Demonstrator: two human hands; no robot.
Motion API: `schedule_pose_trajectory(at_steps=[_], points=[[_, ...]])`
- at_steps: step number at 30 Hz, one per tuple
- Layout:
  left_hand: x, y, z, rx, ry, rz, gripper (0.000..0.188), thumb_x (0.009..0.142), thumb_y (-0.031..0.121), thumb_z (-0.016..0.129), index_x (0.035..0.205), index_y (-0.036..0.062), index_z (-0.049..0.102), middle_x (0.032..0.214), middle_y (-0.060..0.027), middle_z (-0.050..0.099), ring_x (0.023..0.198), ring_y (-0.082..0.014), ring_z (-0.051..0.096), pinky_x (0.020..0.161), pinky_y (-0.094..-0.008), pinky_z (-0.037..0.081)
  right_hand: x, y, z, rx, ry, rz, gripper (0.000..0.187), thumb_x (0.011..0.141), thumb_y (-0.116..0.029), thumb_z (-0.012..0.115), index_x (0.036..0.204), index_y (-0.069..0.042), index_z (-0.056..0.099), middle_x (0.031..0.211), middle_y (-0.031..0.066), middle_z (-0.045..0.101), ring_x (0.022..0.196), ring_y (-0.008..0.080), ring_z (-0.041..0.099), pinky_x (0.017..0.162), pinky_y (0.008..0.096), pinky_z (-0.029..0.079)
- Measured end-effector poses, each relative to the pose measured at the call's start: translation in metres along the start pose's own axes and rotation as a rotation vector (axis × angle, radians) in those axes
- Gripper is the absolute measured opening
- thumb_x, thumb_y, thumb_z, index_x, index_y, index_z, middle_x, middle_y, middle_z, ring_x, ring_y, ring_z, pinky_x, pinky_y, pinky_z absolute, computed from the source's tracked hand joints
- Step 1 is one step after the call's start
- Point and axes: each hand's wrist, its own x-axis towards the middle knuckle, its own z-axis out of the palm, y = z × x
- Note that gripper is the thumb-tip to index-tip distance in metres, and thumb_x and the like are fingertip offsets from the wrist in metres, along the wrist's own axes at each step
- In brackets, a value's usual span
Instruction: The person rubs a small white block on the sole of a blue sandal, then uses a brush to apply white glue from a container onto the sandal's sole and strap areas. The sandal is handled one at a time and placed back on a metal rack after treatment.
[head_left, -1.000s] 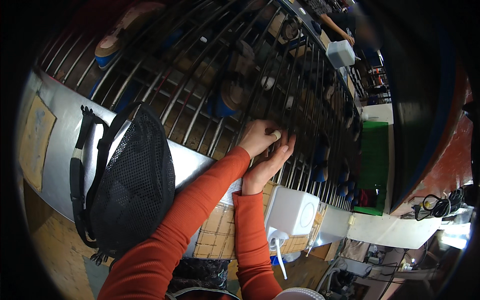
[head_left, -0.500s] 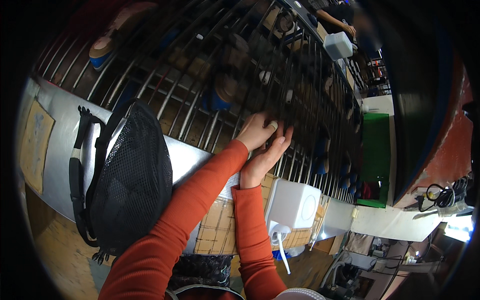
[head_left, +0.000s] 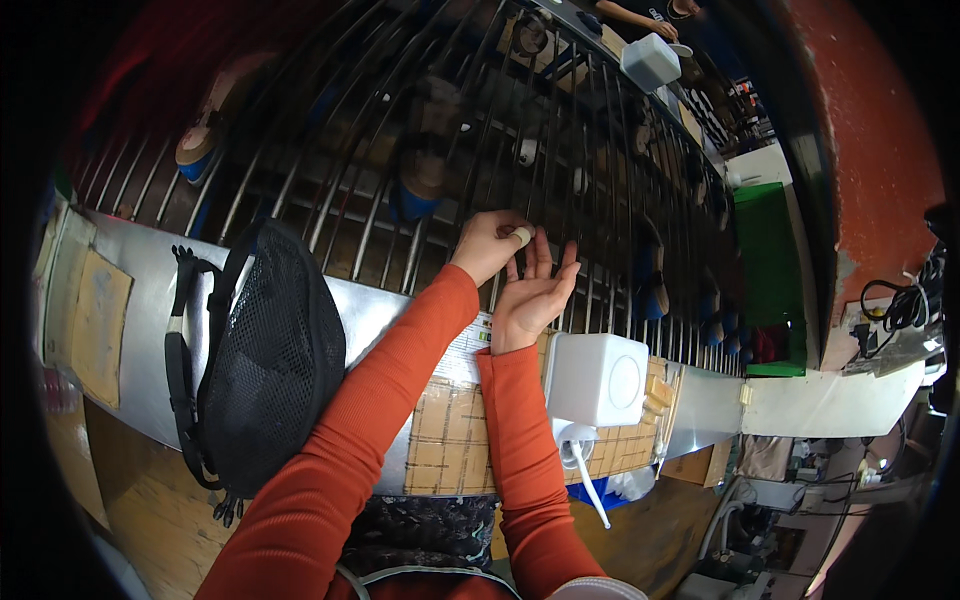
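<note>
Both hands are held close together over the near edge of a rack of metal rods [head_left: 330,205]. My left hand [head_left: 488,245] is closed, its fingers curled in with a pale band or wrap around one digit. Whether anything small is pinched there I cannot make out. Just beside it, my right hand [head_left: 535,300] is turned palm up with fingers apart and nothing visible in the palm. A white plastic bottle [head_left: 600,380] with a nozzle lies by my right wrist, on a cardboard sheet [head_left: 445,440] marked with a grid.
A black mesh bag [head_left: 270,350] with straps lies on the metal ledge to the left. Shoes with blue lower parts [head_left: 418,185] sit among the rods. Another white container [head_left: 650,62] stands at the far right, near another person's arm [head_left: 630,15]. A green bin [head_left: 765,280] is at the right.
My right hand has turned its palm further up and spread its fingers, slightly apart from the left. The left hand remains closed. The whole view has shifted a little.
</note>
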Motion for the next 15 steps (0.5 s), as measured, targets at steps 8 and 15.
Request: schedule_pose_trajectory(at_steps=[8, 15], points=[[-0.0014, 0.0111, -0.0014, -0.033, -0.021, -0.101, 0.023, 0.080, 0.012, 0.068, 0.099, -0.0009, 0.069, 0.087, -0.0089, 0.069, 0.079, -0.0119, 0.061, 0.072, -0.0261, 0.048, 0.0011, 0.0011, 0.0007, 0.008, -0.004, -0.009, 0.068, 0.094, -0.055, 0.036, 0.147, -0.016, 0.019, 0.137, 0.0180, 0.043, 0.132, 0.0275, 0.032, 0.108, 0.0496, 0.022], [-0.0007, 0.0081, 0.0011, -0.029, 0.016, -0.081, 0.023, 0.080, 0.014, 0.066, 0.097, -0.0006, 0.070, 0.087, -0.0094, 0.070, 0.078, -0.0119, 0.063, 0.071, -0.0280, 0.050, -0.0008, 0.0022, 0.0039, -0.045, -0.017, -0.023, 0.070, 0.095, -0.055, 0.034, 0.147, -0.012, 0.016, 0.141, 0.0179, 0.040, 0.135, 0.0271, 0.029, 0.110, 0.0499, 0.018]])
